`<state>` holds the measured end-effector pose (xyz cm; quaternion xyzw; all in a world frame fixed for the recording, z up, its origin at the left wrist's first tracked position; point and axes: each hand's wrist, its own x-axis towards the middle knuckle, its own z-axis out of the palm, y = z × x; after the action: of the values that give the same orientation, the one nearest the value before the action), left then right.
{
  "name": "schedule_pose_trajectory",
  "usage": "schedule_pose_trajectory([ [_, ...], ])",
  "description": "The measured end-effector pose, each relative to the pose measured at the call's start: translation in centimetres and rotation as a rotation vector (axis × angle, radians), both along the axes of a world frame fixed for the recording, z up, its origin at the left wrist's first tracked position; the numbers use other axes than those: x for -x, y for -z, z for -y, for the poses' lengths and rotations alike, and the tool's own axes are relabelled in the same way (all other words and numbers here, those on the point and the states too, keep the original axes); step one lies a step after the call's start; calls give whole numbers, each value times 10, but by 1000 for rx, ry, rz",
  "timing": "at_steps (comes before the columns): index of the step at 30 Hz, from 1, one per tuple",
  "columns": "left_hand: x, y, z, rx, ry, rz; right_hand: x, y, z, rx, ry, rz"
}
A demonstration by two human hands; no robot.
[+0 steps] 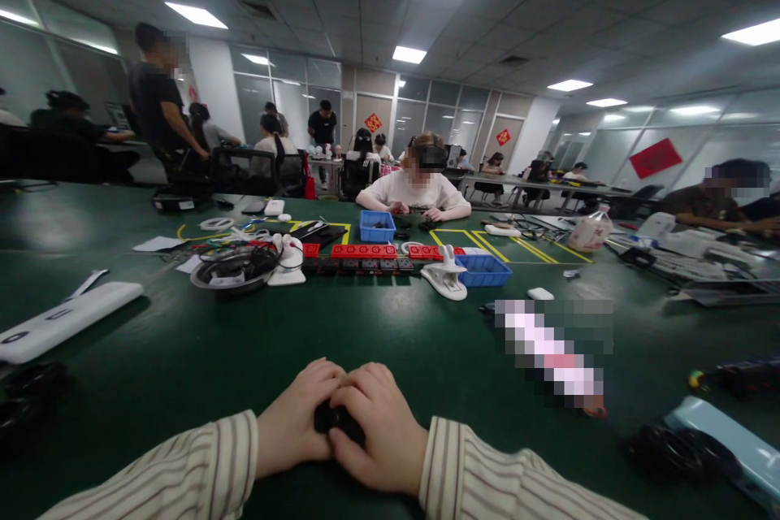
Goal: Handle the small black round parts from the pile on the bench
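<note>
Green bench (201,357) forms the work surface. Toward its near edge, a dark object (344,422), largely covered, sits between left hand (305,410) and right hand (383,431), fingers of both clamped around it. Toward the left edge: white elongated device (73,321). Toward the far edge: metal bowl (210,285), blue bin (484,279).

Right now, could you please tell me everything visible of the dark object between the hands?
Only part of the dark object shows: a black surface, perhaps plastic. The left hand and the right hand close around it. Its full shape and tilt are hidden; whether it touches the green table is unclear.
</note>
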<state>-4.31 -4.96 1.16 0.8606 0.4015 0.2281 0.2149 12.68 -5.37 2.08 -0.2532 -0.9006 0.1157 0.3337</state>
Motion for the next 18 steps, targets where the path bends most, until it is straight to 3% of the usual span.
schedule_pose_trajectory([
  [4,1,-2,-2,21,85,-22,0,0,-3,-118,-243,-66],
  [6,4,0,-3,3,107,-56,0,-1,-2,-153,-296,-80],
  [8,7,5,-3,-10,106,-86,-1,-4,0,-142,-254,-73],
  [11,8,10,0,-69,53,-117,-3,-6,3,-71,-84,-66],
  [15,-1,3,10,-221,-102,-133,-2,-2,4,-19,102,-65],
  [18,-7,-4,15,-208,-130,-150,0,2,3,7,168,12],
])
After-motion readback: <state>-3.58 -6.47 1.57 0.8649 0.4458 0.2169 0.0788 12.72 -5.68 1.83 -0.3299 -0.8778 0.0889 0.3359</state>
